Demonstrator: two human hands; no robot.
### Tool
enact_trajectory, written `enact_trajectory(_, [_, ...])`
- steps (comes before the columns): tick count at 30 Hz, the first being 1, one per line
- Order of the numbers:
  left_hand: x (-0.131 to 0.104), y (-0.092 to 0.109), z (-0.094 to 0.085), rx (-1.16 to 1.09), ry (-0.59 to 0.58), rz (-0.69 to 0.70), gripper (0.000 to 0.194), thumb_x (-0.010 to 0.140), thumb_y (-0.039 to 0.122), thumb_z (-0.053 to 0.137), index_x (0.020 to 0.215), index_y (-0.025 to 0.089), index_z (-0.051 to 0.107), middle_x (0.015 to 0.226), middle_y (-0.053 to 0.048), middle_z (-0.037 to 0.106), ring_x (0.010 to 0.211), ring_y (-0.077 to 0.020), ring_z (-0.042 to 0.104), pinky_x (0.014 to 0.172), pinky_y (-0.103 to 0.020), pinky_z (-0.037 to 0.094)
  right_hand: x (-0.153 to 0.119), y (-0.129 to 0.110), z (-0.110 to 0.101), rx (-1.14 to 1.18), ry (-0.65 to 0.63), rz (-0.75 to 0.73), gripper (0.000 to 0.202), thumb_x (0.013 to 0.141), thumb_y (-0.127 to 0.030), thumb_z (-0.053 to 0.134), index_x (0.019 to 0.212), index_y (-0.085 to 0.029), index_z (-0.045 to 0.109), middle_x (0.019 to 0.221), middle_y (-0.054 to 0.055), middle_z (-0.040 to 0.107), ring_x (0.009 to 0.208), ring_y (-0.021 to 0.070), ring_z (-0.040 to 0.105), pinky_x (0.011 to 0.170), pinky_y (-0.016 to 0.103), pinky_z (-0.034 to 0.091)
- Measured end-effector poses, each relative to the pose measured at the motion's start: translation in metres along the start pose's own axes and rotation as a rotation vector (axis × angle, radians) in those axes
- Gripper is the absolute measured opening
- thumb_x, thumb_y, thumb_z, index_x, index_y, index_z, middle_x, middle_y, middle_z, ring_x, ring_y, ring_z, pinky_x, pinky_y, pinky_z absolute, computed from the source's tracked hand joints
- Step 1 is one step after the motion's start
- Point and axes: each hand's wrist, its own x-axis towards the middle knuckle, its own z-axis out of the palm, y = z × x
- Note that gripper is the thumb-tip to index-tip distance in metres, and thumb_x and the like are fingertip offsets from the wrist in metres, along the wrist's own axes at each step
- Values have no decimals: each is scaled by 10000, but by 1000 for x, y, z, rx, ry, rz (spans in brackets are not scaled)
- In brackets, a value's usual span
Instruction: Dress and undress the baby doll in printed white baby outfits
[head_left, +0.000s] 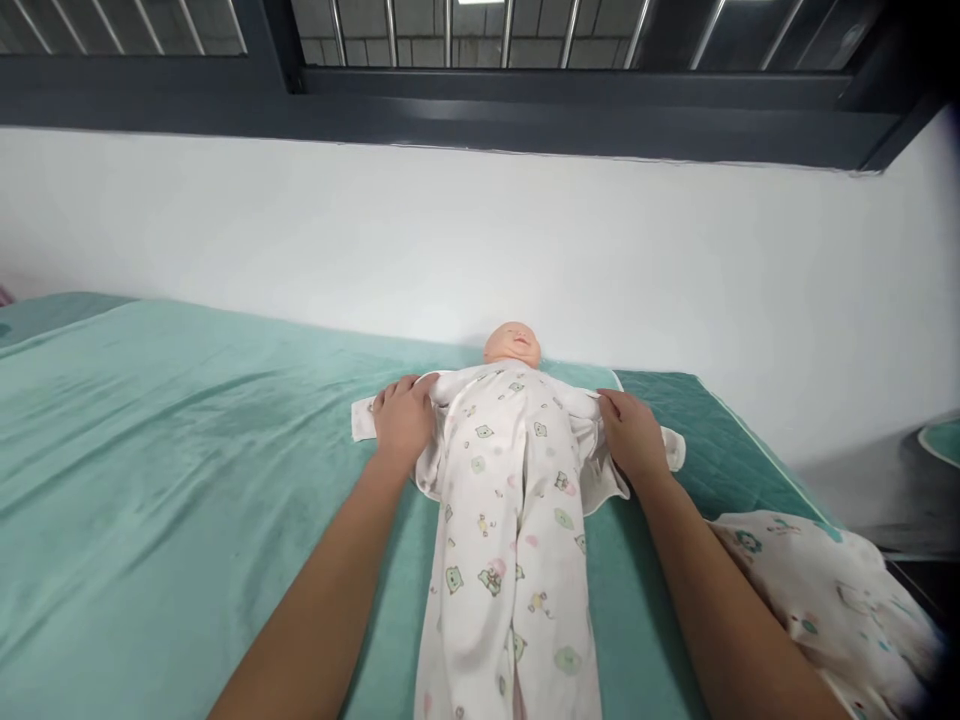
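Note:
A baby doll (512, 342) lies face up on a green bed cover, its bald head toward the wall. White baby clothes (487, 470) with small animal and leaf prints cover it from the neck down, and two long legs of cloth run toward me. My left hand (405, 420) is closed on the cloth at the left shoulder, with a sleeve end (363, 419) sticking out beyond it. On the other side, my right hand (632, 430) pinches the cloth's upper edge, and another sleeve end (674, 449) shows past it. The doll's arms are hidden.
The green bed cover (187, 480) spreads wide to the left, with a darker green quilted piece (675, 400) at right. A white printed cloth bundle (817, 590) lies beside my right forearm. Behind stand a white wall (375, 230) and a dark barred window frame (465, 110).

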Motion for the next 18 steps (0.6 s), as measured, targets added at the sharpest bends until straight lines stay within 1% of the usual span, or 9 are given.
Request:
enact_trajectory(3, [-1,1,-1,-15,-2,-15,458,961,244,344,1327,335,605,1295,-54,632,1178,-291,541,1036,-454,367,-9,-19,-9,48,97,-58,426,939,-410,416,1206,-183,657,1277,124,646,1219,289,530,1066,473,364])
enact_trajectory(6, [-2,1,-2,-41,-3,-18,434,957,292,383,1328,330,605,1311,-59,624,1200,-298,531,1062,-468,350,-19,-57,-24,216,148,-74,395,950,-418,442,1228,-210,630,1272,101,637,1231,261,525,1077,448,373])
enact_trajectory(7, [-2,1,-3,-49,-1,-16,431,954,309,395,1333,323,600,1322,-62,619,1211,-302,525,1074,-477,341,-21,-74,-28,281,123,-80,372,954,-413,450,1225,-229,626,1262,84,639,1207,247,545,1065,432,390])
enact_trajectory(9, [-4,0,-3,-57,3,-6,438,949,322,407,1348,306,586,1342,-65,608,1229,-307,513,1092,-487,326,-21,-110,-32,380,12,-134,335,953,-390,463,1223,-267,618,1271,57,634,1177,230,569,1031,404,424])
enact_trajectory(11, [-5,-1,-3,-55,1,7,448,944,309,408,1359,299,576,1352,-68,600,1239,-304,506,1101,-484,321,-14,-146,-30,361,-147,-261,321,946,-353,474,1224,-273,612,1281,45,634,1211,232,554,1038,394,418])
enact_trajectory(13, [-6,-2,-3,-50,-4,15,456,936,289,412,1363,302,570,1354,-69,596,1242,-298,505,1104,-478,319,-1,-178,-21,200,-322,-405,346,930,-317,497,1254,-247,594,1314,61,622,1255,252,523,1042,396,406])
enact_trajectory(15, [-5,-3,-3,-48,-6,15,465,928,271,419,1368,313,562,1355,-66,594,1243,-295,505,1108,-480,315,13,-207,-7,-34,-482,-514,371,922,-293,498,1273,-206,579,1306,104,619,1218,285,538,982,413,434])
enact_trajectory(16, [-5,-4,-3,-50,-7,14,469,927,265,417,1371,319,557,1355,-63,594,1243,-294,505,1110,-482,312,20,-220,0,-150,-544,-550,365,923,-282,486,1263,-188,581,1287,124,621,1185,296,553,948,419,446])
enact_trajectory(18, [-4,-5,-2,-52,-17,10,474,930,254,405,1376,327,548,1359,-58,592,1250,-294,500,1117,-490,302,31,-241,17,-343,-660,-562,353,915,-251,477,1241,-167,583,1266,150,617,1148,313,572,924,444,451])
